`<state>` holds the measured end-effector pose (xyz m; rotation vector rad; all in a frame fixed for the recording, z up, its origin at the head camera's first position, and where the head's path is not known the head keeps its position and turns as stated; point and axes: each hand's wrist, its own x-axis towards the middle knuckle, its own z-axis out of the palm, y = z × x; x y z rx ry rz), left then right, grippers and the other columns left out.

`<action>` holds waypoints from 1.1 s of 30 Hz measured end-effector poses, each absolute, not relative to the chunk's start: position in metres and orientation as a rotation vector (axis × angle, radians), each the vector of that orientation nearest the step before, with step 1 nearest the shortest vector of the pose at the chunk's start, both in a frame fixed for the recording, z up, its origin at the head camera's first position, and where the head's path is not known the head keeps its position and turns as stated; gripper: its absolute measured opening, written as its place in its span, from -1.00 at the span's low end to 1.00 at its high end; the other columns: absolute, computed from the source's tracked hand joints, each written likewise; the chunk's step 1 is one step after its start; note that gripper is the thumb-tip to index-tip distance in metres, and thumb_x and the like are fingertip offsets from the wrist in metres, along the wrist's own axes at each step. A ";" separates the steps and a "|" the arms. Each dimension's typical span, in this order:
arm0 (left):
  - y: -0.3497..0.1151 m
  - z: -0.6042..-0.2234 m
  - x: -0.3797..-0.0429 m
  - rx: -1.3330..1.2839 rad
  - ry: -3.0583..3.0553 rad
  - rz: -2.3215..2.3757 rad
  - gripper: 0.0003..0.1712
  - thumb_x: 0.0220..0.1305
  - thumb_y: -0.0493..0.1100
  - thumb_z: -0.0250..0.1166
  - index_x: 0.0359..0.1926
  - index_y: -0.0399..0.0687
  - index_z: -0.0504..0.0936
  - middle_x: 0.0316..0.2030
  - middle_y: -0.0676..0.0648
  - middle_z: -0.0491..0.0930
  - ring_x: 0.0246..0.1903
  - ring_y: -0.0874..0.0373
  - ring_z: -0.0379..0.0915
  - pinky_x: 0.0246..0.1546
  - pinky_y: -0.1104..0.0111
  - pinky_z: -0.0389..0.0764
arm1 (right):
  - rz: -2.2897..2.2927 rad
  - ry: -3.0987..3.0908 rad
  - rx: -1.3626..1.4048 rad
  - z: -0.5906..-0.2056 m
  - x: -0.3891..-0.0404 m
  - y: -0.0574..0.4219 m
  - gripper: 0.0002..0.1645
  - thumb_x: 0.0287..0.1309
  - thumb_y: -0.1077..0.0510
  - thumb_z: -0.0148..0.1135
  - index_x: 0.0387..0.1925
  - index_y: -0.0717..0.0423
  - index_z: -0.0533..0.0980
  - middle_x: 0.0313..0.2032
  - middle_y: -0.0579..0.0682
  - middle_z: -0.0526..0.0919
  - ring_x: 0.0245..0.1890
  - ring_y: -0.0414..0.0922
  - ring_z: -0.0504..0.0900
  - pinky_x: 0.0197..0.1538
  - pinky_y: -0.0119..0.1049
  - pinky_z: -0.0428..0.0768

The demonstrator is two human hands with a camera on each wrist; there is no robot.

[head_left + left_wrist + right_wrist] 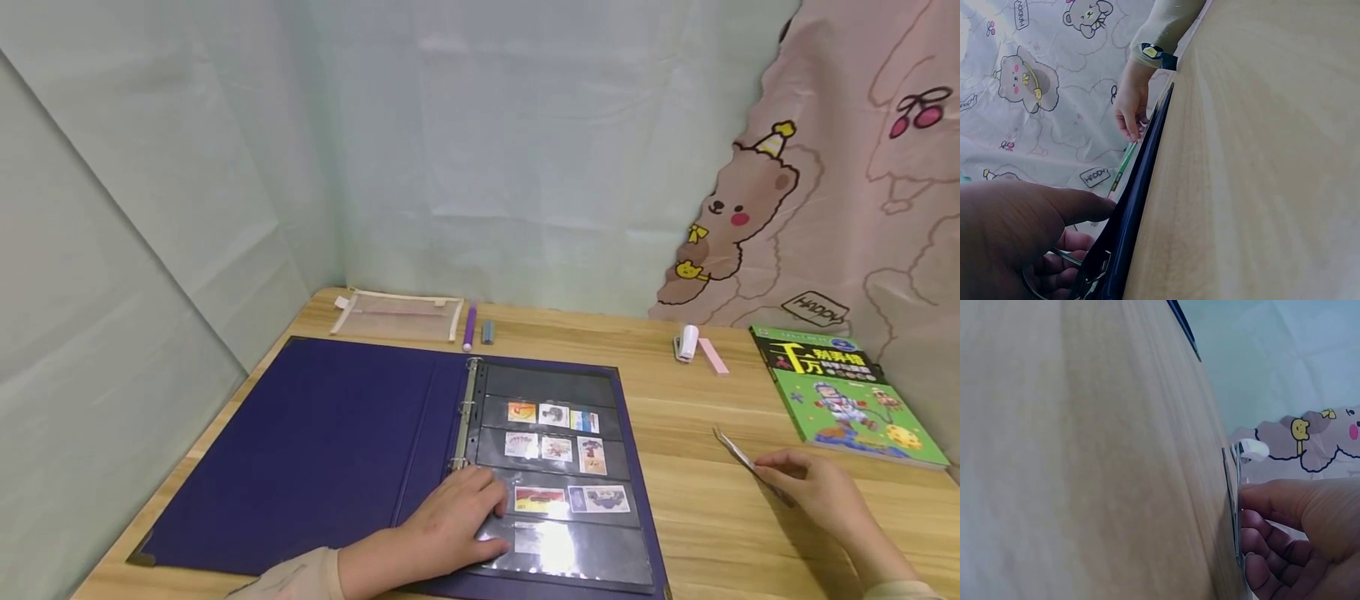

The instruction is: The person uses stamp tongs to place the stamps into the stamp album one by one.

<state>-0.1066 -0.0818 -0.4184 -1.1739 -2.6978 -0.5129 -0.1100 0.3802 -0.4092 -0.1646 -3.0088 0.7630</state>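
An open dark blue stamp album (pixel 337 433) lies on the table, with a clear-pocketed black page (pixel 555 387) on its right side. Several small stamps (pixel 555 447) sit in rows in the pockets. My left hand (pixel 450 525) rests on the page's lower left, beside the metal ring binding (pixel 467 408). Its thumb (pixel 1082 205) reaches over the page in the left wrist view. To the right of the album, my right hand (pixel 813 492) pinches metal tweezers (pixel 1233 506) low against the tabletop, their tips pointing away from me.
Along the back lie a mesh zip pouch (pixel 401 317), a purple pen (pixel 469 327) and a grey-blue eraser-like block (pixel 488 332). A white stapler (pixel 686 343) and a pink strip (pixel 712 357) are further right. At the right edge lies a green book (pixel 847 396).
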 end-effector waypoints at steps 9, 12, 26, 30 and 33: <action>-0.083 -0.418 -0.110 -1.190 -2.750 -0.510 -0.67 -0.06 0.16 0.31 -0.40 0.18 0.37 -0.45 0.25 0.24 -0.36 0.37 0.15 -0.28 0.48 0.26 | 0.721 -3.001 -0.170 -0.408 -0.110 0.380 -0.51 0.15 -0.17 0.05 -0.14 0.13 0.55 -0.25 0.12 0.64 -0.47 -0.57 0.32 -0.42 -0.42 0.37; -0.083 -0.415 -0.112 -1.203 -2.770 -0.477 -0.68 -0.04 0.16 0.30 -0.37 0.19 0.39 -0.43 0.25 0.27 -0.35 0.37 0.17 -0.25 0.46 0.30 | 0.723 -2.987 -0.140 -0.404 -0.113 0.378 -0.51 0.16 -0.16 0.05 -0.11 0.15 0.53 -0.23 0.16 0.64 -0.46 -0.56 0.33 -0.40 -0.34 0.41; -0.091 -0.390 -0.129 -1.172 -2.821 -0.417 -0.57 0.05 0.15 0.25 -0.12 0.06 0.46 -0.29 0.14 0.36 -0.31 0.32 0.22 -0.23 0.41 0.36 | 0.693 -2.835 0.059 -0.376 -0.128 0.347 -0.58 0.23 -0.05 -0.01 -0.06 0.16 0.48 -0.14 0.21 0.60 -0.36 -0.38 0.53 -0.34 -0.15 0.50; -0.093 -0.382 -0.138 -1.135 -2.759 -0.403 -0.54 0.06 0.15 0.25 -0.08 0.04 0.45 -0.23 0.10 0.38 -0.25 0.27 0.27 -0.20 0.38 0.39 | 0.694 -2.818 0.102 -0.369 -0.135 0.335 -0.52 0.26 -0.08 -0.07 0.01 0.19 0.43 -0.05 0.28 0.52 -0.11 0.16 0.50 -0.22 0.11 0.43; -0.095 -0.377 -0.147 -1.072 -2.684 -0.338 -0.51 0.03 0.15 0.27 -0.07 0.03 0.45 -0.20 0.05 0.41 -0.19 0.21 0.32 -0.15 0.32 0.42 | 0.655 -2.800 0.165 -0.367 -0.144 0.324 -0.49 0.24 -0.09 -0.04 0.05 0.19 0.39 0.03 0.32 0.43 0.00 0.30 0.38 -0.15 0.21 0.34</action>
